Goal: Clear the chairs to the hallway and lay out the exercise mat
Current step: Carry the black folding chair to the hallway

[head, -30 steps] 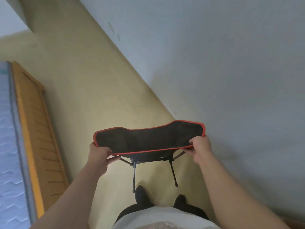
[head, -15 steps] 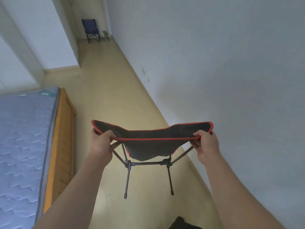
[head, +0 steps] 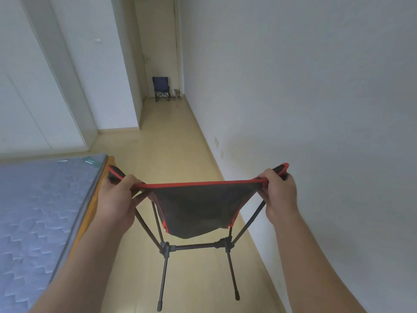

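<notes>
Head view, hallway and blue chair [head: 161, 88] now nearer, left hand [head: 117, 199] and right hand [head: 279, 195] gripping folding chair [head: 198, 206] top edge, fingers curled, legs off floor.

Between the grips the chair [head: 198, 206] is matt black cloth edged in red, its legs [head: 164, 274] below them dark matt metal, the floor [head: 171, 143] beyond smooth pale wood, the mattress [head: 38, 199] left of the grip quilted grey cloth.
</notes>
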A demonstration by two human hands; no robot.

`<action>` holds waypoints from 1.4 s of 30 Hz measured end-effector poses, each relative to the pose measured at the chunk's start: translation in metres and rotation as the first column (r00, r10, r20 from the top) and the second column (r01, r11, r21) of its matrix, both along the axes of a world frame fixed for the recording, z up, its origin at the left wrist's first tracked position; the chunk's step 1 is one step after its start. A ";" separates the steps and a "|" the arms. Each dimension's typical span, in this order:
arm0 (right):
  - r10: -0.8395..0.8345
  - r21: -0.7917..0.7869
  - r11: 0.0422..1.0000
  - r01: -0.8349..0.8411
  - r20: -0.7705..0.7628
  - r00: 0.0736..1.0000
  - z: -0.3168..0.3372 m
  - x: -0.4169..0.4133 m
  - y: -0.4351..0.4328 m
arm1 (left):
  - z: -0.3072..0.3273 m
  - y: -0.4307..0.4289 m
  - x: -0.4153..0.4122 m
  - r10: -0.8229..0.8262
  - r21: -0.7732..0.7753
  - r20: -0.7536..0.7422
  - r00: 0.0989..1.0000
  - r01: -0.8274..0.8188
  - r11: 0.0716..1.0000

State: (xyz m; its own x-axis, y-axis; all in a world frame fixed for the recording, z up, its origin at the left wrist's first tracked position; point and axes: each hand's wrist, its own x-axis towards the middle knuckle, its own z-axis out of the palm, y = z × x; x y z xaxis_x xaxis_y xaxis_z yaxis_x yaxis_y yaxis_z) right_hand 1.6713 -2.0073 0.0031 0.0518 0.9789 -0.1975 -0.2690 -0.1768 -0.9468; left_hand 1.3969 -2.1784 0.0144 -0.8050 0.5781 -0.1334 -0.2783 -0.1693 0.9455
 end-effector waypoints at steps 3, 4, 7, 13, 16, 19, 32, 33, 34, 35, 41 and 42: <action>0.031 0.025 0.999 -0.031 0.028 0.999 0.013 -0.007 0.031 | 0.021 0.016 0.000 -0.016 0.034 -0.044 0.999 0.017 0.999; 0.043 0.029 0.999 -0.043 0.016 0.999 0.016 -0.008 0.039 | 0.026 0.021 0.001 -0.012 0.041 -0.058 0.998 0.015 0.999; 0.082 0.042 0.996 -0.082 -0.013 0.997 0.028 -0.013 0.069 | 0.037 0.043 0.002 0.023 0.069 -0.071 0.997 -0.018 0.997; 0.149 0.088 0.985 -0.148 -0.002 0.989 0.036 -0.021 0.115 | 0.041 0.076 -0.004 0.034 0.097 -0.086 0.996 -0.026 0.995; 0.189 0.101 0.977 -0.190 0.014 0.982 0.039 -0.031 0.143 | 0.042 0.096 -0.013 0.061 0.093 -0.087 0.994 -0.053 0.994; 0.209 0.111 0.971 -0.211 0.026 0.977 0.042 -0.043 0.162 | 0.043 0.111 -0.024 0.056 0.100 -0.080 0.995 -0.048 0.994; 0.193 0.074 0.977 -0.199 0.083 0.978 0.027 -0.169 0.270 | 0.022 0.227 -0.153 0.074 0.073 -0.067 0.995 -0.069 0.995; 0.182 0.062 0.980 -0.188 0.091 0.979 0.026 -0.180 0.277 | 0.020 0.237 -0.165 0.074 0.061 -0.067 0.995 -0.070 0.996; 0.181 0.059 0.981 -0.186 0.084 0.980 0.026 -0.197 0.288 | 0.020 0.251 -0.183 0.068 0.056 -0.064 0.996 -0.064 0.996; 0.177 0.053 0.982 -0.181 0.075 0.981 0.026 -0.205 0.294 | 0.019 0.259 -0.194 0.066 0.052 -0.055 0.996 -0.063 0.997; 0.146 0.044 0.988 -0.150 0.079 0.986 0.024 -0.282 0.346 | 0.025 0.321 -0.274 0.038 0.040 -0.041 0.998 -0.036 0.999; 0.142 0.041 0.988 -0.146 0.081 0.986 0.024 -0.294 0.355 | 0.027 0.331 -0.287 0.034 0.034 -0.044 0.998 -0.033 0.999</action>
